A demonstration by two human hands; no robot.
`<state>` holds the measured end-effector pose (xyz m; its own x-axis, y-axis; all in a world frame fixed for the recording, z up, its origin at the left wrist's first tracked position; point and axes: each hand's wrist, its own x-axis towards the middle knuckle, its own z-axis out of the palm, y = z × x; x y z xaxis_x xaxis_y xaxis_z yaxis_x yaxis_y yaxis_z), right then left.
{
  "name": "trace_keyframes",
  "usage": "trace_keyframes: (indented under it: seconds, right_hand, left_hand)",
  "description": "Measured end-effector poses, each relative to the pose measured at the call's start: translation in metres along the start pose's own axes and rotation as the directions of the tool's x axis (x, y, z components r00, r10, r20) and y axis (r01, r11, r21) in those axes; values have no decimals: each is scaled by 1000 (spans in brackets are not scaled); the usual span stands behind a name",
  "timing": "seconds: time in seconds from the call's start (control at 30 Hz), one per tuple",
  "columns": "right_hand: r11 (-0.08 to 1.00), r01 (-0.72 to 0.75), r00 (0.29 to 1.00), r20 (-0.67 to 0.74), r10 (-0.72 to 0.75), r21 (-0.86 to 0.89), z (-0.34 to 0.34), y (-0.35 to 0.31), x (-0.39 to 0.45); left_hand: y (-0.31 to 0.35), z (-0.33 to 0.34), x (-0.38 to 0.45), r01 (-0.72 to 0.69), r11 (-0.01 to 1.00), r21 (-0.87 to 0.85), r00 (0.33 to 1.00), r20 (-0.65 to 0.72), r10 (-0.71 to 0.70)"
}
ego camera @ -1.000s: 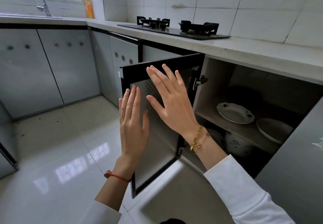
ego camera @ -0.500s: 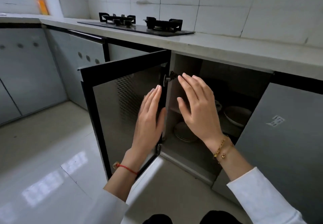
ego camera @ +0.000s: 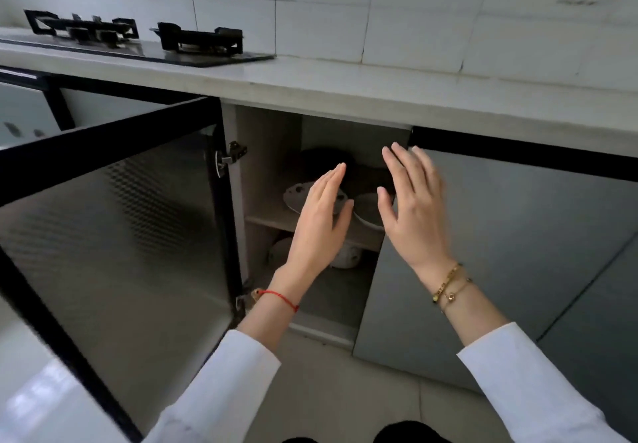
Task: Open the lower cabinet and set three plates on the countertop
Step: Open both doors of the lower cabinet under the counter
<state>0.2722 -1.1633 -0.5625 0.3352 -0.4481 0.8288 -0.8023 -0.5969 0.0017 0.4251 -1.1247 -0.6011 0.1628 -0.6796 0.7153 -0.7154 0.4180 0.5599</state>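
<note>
Reaching toward the open cabinet point(ego camera: 310, 138), the left hand point(ego camera: 319, 221) and right hand point(ego camera: 412, 207) hover with fingers straight, holding nothing; 2 plates point(ego camera: 298, 195) sit on the shelf point(ego camera: 272, 223) behind them; the door point(ego camera: 114, 207) stands swung wide left; the countertop point(ego camera: 379, 87) lies above.

Soft daylight, dim cabinet interior point(ego camera: 321, 138), wide-angle edge distortion.

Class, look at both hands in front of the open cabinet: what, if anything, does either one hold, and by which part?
Nothing is held. The left hand and right hand are both open, fingers straight, in front of the white patterned plates on the shelf.
</note>
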Motion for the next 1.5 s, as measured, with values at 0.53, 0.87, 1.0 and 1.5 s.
trace_keyframes:
  seconds: [0.53, 0.87, 1.0, 1.5]
  right_hand:
    - [982, -74, 997, -4, 74, -175, 12, 74, 29]
    - [973, -67, 998, -3, 69, -221, 17, 78, 23]
    - [968, -55, 998, 1, 57, -244, 8, 75, 19]
    - [972, -18, 996, -91, -4, -236, -67, 40, -28]
  left_hand:
    - [6, 101, 76, 127, 972, -196, 985, 142, -100]
    - [16, 107, 67, 160, 948, -276, 982, 141, -125]
    - [23, 95, 56, 158, 947, -279, 979, 167, -114]
    - [63, 52, -12, 21, 919, -393, 979, 193, 60]
